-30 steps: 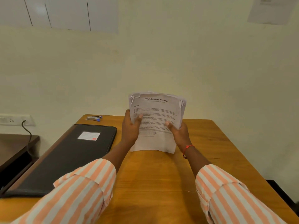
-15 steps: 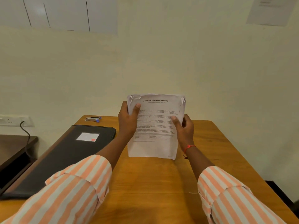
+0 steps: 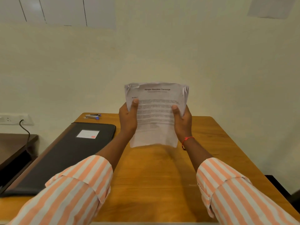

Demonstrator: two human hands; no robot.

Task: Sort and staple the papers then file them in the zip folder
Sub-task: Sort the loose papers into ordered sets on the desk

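Observation:
A stack of white printed papers [image 3: 155, 117] is held upright above the wooden table [image 3: 162, 176], its top corners creased. My left hand [image 3: 128, 119] grips the stack's left edge with the thumb on the front page. My right hand [image 3: 182, 120] grips the right edge the same way. A black zip folder [image 3: 65, 155] with a white label lies shut on the table's left side. Behind it, at the table's far left corner, sits a small silver and blue stapler [image 3: 92, 116].
A cream wall stands right behind the table. A lower dark side table [image 3: 14, 146] sits at the left, under a wall socket [image 3: 11, 119] with a black cable. The table's right edge drops off to a dark floor.
Both hands have slid up the sides of the stack and lifted it off the table; its bottom edge now hangs clear and the pages stand more upright.

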